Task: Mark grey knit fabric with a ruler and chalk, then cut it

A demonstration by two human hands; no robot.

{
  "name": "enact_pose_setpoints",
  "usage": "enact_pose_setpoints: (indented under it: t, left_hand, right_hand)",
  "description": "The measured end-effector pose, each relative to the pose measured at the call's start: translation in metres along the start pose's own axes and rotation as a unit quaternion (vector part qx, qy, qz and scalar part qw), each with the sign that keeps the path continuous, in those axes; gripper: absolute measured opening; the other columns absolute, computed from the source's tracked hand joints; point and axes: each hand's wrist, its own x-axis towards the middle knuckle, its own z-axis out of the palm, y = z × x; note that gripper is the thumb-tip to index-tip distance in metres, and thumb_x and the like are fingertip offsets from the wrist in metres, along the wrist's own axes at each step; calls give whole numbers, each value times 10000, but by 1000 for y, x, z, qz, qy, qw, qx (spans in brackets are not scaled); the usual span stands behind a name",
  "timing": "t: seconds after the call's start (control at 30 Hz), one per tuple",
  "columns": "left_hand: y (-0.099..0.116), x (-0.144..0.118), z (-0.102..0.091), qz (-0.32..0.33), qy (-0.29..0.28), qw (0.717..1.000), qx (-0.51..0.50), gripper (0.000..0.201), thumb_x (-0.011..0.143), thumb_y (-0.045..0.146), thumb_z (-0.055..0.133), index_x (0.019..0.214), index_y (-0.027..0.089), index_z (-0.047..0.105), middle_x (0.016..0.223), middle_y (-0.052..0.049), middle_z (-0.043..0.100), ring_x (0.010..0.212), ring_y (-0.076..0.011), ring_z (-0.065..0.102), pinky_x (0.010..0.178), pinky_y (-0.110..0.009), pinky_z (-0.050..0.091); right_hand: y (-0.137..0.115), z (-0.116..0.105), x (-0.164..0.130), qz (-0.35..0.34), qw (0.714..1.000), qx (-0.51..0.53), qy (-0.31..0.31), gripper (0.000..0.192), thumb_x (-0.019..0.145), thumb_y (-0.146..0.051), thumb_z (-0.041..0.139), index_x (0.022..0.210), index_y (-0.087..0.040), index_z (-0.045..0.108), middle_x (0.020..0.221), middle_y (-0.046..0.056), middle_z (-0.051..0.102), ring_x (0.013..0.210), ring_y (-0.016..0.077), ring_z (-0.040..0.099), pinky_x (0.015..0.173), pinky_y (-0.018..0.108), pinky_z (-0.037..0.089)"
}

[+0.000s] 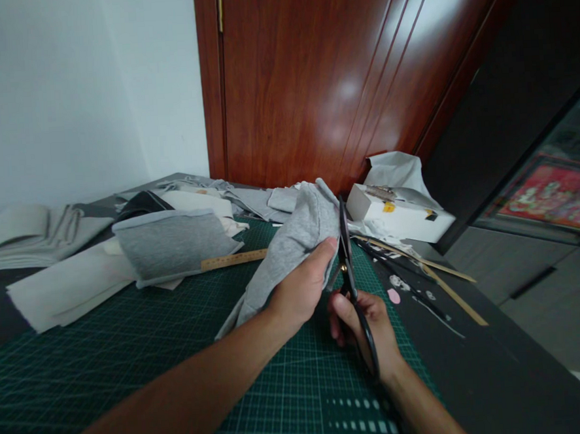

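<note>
Surroundings on and around the cutting surface.

A green gridded cutting mat (131, 357) covers the table directly beneath the grip. A wooden ruler (234, 260) lies on the mat just left of the grip. A folded grey fabric piece (174, 245) rests further left, on top of white fabric sheets (63, 290). A stack of folded pale cloth (20, 237) lies at the far left. A white box (398, 213) stands beyond and right of the grip. Long wooden strips (441, 276) lie right of the grip. A red-brown wooden door (321, 77) stands behind.
</note>
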Motion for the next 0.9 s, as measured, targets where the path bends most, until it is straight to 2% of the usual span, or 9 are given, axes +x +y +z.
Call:
enact_pose_setpoints:
  t: [0.33,0.53,0.7,0.9]
  left_hand:
    - [-5,2,-3,13,4,1000,7,527,896,658,552,658,197,643,554,-33,631,431,-189,576,389,-296,481]
    - [-5,4,-5,56,20,998,-2,441,916,579,611,708,192,658,680,-18,684,618,-161,638,638,-262,544]
    - [-6,4,-5,61,6,998,3,488,947,583,563,663,195,643,616,-19,661,534,-164,593,578,-290,502]
    - [-6,5,-6,79,9,997,2,437,960,534,583,683,201,640,653,-1,677,616,-159,609,707,-294,499]
  right_hand:
    - [0,0,1,-7,1000,-11,10,595,709,-739,788,580,-190,599,433,-7,562,345,83,450,343,190,346]
    - [3,-2,1,-8,1000,-19,15,570,736,-683,803,553,-189,583,431,-11,555,343,78,445,343,187,335]
    - [5,-2,2,-6,1000,-25,17,561,744,-679,799,571,-190,586,427,-16,558,333,79,443,336,185,326]
    - [5,-3,2,-6,999,-32,20,561,758,-676,793,569,-193,579,430,-19,558,337,81,448,340,190,328]
